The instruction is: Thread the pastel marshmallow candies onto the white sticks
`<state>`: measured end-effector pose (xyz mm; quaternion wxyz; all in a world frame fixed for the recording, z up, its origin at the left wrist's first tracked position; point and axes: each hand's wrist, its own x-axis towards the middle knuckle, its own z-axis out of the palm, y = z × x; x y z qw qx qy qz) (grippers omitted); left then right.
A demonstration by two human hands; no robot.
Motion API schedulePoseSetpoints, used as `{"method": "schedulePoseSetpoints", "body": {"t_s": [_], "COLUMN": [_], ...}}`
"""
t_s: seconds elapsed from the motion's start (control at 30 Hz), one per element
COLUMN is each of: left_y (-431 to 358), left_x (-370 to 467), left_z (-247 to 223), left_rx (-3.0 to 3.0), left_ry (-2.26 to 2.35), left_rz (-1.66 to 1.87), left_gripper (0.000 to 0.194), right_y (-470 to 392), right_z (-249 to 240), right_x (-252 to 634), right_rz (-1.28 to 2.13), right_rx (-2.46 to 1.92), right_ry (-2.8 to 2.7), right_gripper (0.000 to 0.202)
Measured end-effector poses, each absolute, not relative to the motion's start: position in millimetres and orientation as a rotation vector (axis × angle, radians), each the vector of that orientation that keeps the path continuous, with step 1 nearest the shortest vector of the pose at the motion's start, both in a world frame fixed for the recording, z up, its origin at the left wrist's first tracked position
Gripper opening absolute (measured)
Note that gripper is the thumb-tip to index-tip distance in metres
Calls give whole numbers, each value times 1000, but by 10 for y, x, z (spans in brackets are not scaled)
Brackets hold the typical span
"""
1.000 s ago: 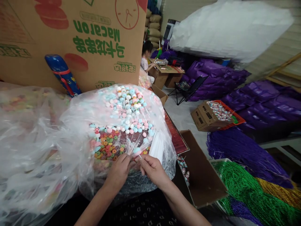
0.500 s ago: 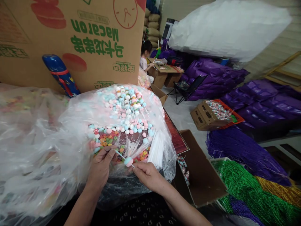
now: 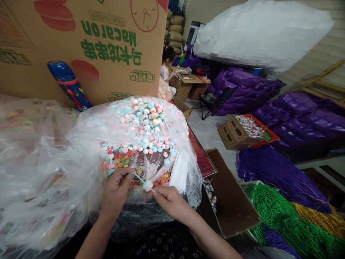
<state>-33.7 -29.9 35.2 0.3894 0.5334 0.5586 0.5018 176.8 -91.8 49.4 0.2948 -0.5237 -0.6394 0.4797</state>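
My right hand [image 3: 171, 204] pinches the lower end of a thin white stick. A blue and pink marshmallow candy [image 3: 147, 185] is threaded on this stick, just beyond my fingertips. My left hand [image 3: 117, 190] is closed, its thumb and fingers pinched at the stick's upper end; the exact grip is partly hidden. Beneath my hands, small ring candies [image 3: 124, 158] in several colours lie in clear plastic, with loose marshmallows [image 3: 153, 146] behind them. A bundle of white sticks [image 3: 179, 172] lies right of them. Finished candy skewers [image 3: 151, 113] rest on the pile at the back.
A big carton [image 3: 115, 77] stands behind the plastic, with a blue case [image 3: 69, 86] against it. Plastic bags [image 3: 45, 162] cover the left side. An open box [image 3: 234, 201] is at my right, near green bead strings [image 3: 291, 212]. A person [image 3: 167, 68] sits farther back.
My left hand has shifted very slightly up and to the right beside the stick's upper end. My right hand and the candy stay almost in place.
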Motion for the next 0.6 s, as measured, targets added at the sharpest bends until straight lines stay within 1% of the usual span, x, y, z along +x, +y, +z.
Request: {"method": "schedulePoseSetpoints", "body": {"t_s": [0.2, 0.33, 0.4, 0.53, 0.6], "left_y": [-271, -263, -265, -273, -275], "left_x": [-348, -343, -332, -313, -313], "left_z": [300, 310, 330, 393, 424], "left_rx": [1776, 1906, 1773, 1255, 1180], "left_ry": [1462, 1440, 1442, 1430, 1417], "left_rz": [1347, 1394, 1379, 1319, 1301], "left_gripper": [23, 25, 25, 34, 35], "right_y": [-932, -928, -924, -923, -925], "right_z": [534, 599, 622, 621, 610], "right_x": [1775, 1752, 1742, 1729, 1723], "right_rz": [1271, 1286, 1292, 1273, 1268], "right_rx": [-1425, -1400, -1389, -1411, -1408], "right_ry": [-1713, -1714, -1721, -1730, -1717], "right_gripper": [38, 36, 35, 36, 37]}}
